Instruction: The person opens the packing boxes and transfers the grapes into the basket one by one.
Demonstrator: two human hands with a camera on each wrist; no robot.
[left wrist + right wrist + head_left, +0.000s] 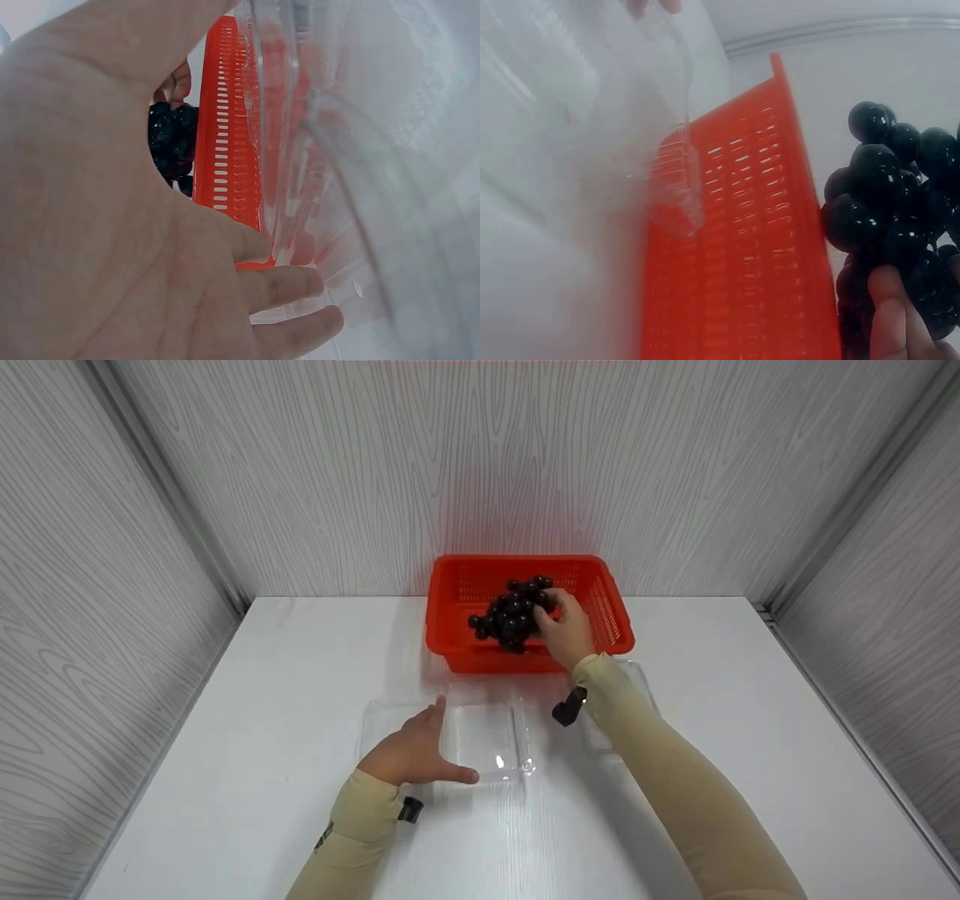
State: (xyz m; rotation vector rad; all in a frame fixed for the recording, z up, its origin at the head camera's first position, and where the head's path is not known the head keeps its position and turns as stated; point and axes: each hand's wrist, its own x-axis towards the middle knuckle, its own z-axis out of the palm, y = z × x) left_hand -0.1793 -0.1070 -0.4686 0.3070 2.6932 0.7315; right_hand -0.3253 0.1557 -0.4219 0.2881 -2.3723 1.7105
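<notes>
A bunch of dark grapes (511,619) is gripped by my right hand (564,628) over the red plastic basket (525,663). In the right wrist view the glossy grapes (877,187) show above the basket's rim, with fingers pressed against them. My left hand (414,750) lies with thumb and fingers spread at the left side of a clear plastic container (484,739) in front of the basket. The left wrist view shows the open palm (112,210) beside the container's transparent walls (285,150).
Another clear plastic piece (600,739) lies on the white table (300,675), partly under my right forearm. The basket stands close to the grey wood-grain back wall (337,472). Similar panels (75,622) rise at both sides.
</notes>
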